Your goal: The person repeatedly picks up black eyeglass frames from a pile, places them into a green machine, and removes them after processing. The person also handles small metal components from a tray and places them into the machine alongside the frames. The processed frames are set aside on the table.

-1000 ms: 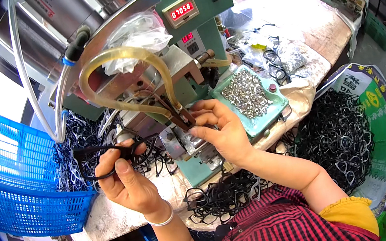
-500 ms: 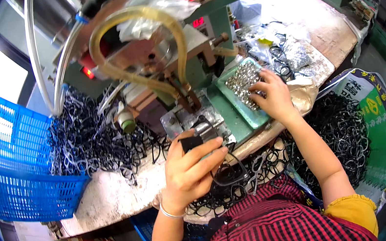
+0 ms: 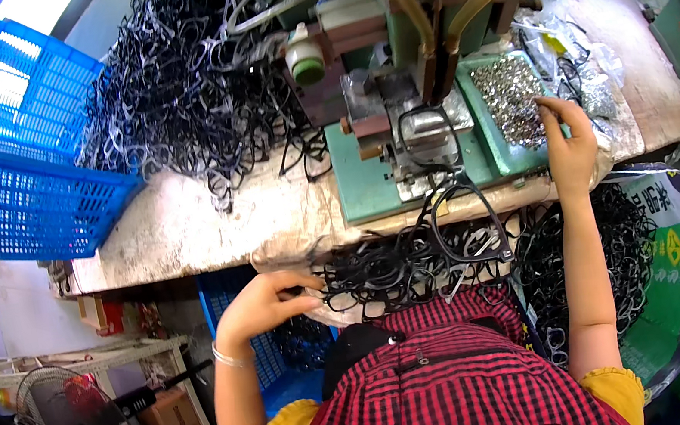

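Observation:
A black eyeglass frame (image 3: 489, 207) rests at the press's metal fixture (image 3: 419, 186); one rim lies over the fixture and the other hangs past the green base's front edge. My left hand (image 3: 259, 304) is at the left end of a heap of black eyeglass frames (image 3: 391, 268) by my lap, thumb and forefinger apart, nothing visible between them. At the right rim of a green tray (image 3: 493, 139) of small shiny metal parts (image 3: 511, 97), my right hand (image 3: 572, 147) has thumb and forefinger pinched together. Whatever is between those fingertips is too small to make out.
Above the fixture hang the press's tool (image 3: 436, 77) and tan hoses. A large heap of frames (image 3: 192, 85) lies beside a blue basket (image 3: 26, 204) at left. Plastic bags (image 3: 599, 93) lie right of the tray. A sack (image 3: 667, 253) of frames stands at lower right.
The view has shifted. My left hand has left the fixture and come down to the heap by my lap. My right hand has drawn from the metal parts to the tray's right rim, fingers now pinched.

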`<state>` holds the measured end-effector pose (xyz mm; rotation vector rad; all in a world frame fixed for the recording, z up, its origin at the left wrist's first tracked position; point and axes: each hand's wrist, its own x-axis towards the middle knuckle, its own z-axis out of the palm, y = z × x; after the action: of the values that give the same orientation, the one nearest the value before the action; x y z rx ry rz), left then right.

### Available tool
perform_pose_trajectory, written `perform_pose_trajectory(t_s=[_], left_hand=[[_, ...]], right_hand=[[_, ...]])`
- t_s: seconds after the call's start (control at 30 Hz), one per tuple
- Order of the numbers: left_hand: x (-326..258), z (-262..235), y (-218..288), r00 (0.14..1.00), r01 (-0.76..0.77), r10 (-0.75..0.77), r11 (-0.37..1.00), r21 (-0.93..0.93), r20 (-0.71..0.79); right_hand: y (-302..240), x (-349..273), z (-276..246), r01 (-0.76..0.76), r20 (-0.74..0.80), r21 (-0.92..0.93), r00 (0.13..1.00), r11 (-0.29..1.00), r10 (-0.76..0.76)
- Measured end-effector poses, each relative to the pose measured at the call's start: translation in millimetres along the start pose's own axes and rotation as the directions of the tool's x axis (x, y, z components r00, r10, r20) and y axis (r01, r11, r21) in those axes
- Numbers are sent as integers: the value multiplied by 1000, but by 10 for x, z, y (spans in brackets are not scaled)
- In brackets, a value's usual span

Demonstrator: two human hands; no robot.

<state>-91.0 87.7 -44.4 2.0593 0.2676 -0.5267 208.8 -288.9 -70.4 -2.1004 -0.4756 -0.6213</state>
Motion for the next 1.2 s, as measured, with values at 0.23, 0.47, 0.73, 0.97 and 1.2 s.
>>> perform_pose_trajectory(t_s=[0.23, 0.47, 0.73, 0.97, 1.2], left_hand=[[567, 871, -930, 994, 98, -105, 974, -206, -25], [1298, 1807, 74, 939, -302, 339, 894, -330, 58], [1731, 3192, 1775, 495, -831, 777, 554, -51, 389], [1152, 1760, 1101, 675, -698, 554, 694, 177, 487], [769, 355, 1118, 940, -304, 341, 867, -395, 24]], right_hand=[[-65, 24, 301, -145, 61, 245, 989, 958, 134], [-52, 149, 145, -138, 232, 244, 969, 960, 81], [-307, 359, -147, -50, 318, 89, 948, 995, 19], [-443, 12, -72, -311, 330, 471, 930, 825, 162], [-1216, 273, 483, -175, 152, 717, 984, 674, 93]])
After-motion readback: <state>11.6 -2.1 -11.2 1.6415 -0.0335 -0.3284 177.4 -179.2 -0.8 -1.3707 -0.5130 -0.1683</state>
